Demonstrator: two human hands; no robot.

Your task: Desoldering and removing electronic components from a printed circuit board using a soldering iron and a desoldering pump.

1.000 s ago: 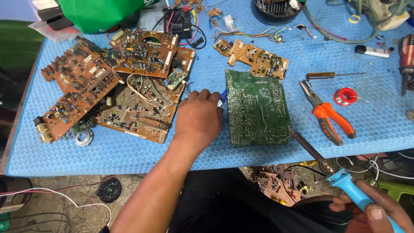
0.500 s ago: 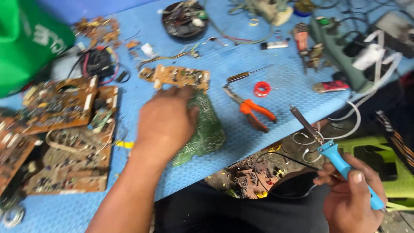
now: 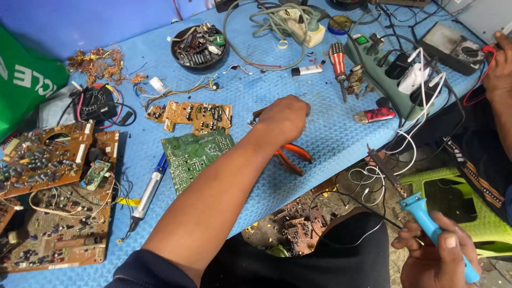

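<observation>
Our left hand [image 3: 285,118] curls over the orange pliers [image 3: 290,157] on the blue surface [image 3: 325,133], beside the green board [image 3: 194,154]. Right hand [image 3: 440,256] clenches the blue soldering iron [image 3: 421,213] off the edge.

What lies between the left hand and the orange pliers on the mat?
Nothing visible: the left hand rests right over the pliers' head end, with only their orange handles showing below it on the blue mat.

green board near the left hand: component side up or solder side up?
Solder side up. The green circuit board lies flat on the blue mat, showing pale traces and solder dots, no components standing on it. The left hand is off it, over the orange-handled pliers.
</observation>
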